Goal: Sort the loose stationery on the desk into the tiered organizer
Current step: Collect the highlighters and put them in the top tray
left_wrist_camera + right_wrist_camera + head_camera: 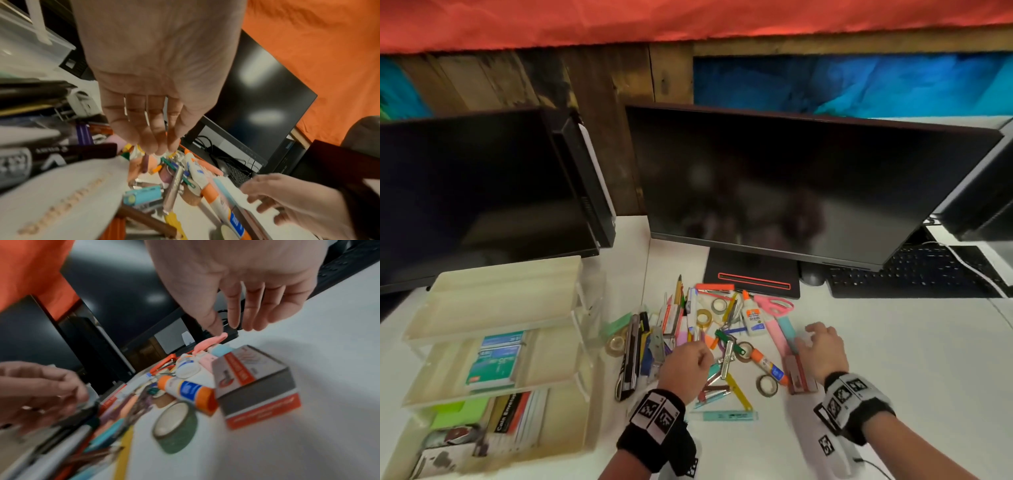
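Observation:
The cream three-tier organizer [441,301] stands at the desk's left; its top tray is bare and a green notepad [496,359] lies in the middle one. Loose stationery is piled at the centre: glue bottle [755,320], glue stick [768,365], pink scissors [774,305], tape roll [767,385], metal clip [727,354], utility knife [630,356]. My left hand [702,356] hovers over the pile's middle, fingers pointing down [158,149], holding nothing. My right hand [811,337] hangs with spread fingers [236,326] just above a red-and-grey staple box [252,386] and touches nothing.
Two dark monitors stand behind the pile, the right one's stand [753,274] just beyond it. A black keyboard [911,274] and mouse [812,277] lie at back right. The organizer's bottom tier holds an envelope box [512,411] and green sticky notes [458,413].

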Demonstrator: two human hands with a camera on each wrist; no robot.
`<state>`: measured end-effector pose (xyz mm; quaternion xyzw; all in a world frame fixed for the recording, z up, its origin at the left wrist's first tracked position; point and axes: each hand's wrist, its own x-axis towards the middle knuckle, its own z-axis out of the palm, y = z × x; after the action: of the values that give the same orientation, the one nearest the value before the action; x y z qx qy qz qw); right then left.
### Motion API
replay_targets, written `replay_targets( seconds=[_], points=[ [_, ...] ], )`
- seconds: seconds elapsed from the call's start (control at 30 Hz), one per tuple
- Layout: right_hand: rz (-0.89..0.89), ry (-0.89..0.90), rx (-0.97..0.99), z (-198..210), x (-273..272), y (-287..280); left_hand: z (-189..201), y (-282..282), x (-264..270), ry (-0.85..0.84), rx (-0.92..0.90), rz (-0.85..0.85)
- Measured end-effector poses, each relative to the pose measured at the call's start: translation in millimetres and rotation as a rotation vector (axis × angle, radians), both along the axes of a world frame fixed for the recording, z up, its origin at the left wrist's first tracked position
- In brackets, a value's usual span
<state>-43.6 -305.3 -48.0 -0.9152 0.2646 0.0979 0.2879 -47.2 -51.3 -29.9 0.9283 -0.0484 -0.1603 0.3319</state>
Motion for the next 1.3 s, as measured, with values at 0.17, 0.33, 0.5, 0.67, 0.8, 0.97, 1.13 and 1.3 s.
replay_targets(
  seconds=[0.17,0.33,0.5,0.67,0.8,0.97,1.13,1.3],
  points=[
    [0.09,0.226,-0.113,-1.9,32.8,17.2,-5.2,-16.0,-3.7,-0.009,0.127,0.008],
    [0.024,0.364,-0.033,-0.3,51.5,26.1,-10.6,-7.1,-12.2,-0.034,0.172,0.031],
    [0.157,0.439,-0.001,3.3,57.7,25.6,-11.3,-7.8,-2.6,-0.119,0.207,0.07],
    [0.287,0.485,0.005,19.4,54.2,12.5,-12.0,-27.1,22.5,-0.094,0.451,0.075],
    [0.281,0.501,0.136,31.2,39.5,-4.6,-14.7,-36.5,37.0,0.065,0.521,0.093],
    [0.051,0.324,0.645,28.7,14.1,-18.5,-24.4,-44.7,43.6,0.129,0.542,0.106],
    [-0.19,0.16,1.191,32.7,-4.6,-10.2,-25.1,-50.6,43.4,0.072,0.656,0.054],
    [-0.253,0.145,1.394,41.9,-9.3,1.7,-26.3,-55.9,36.7,-0.044,0.713,-0.049]
  ],
)
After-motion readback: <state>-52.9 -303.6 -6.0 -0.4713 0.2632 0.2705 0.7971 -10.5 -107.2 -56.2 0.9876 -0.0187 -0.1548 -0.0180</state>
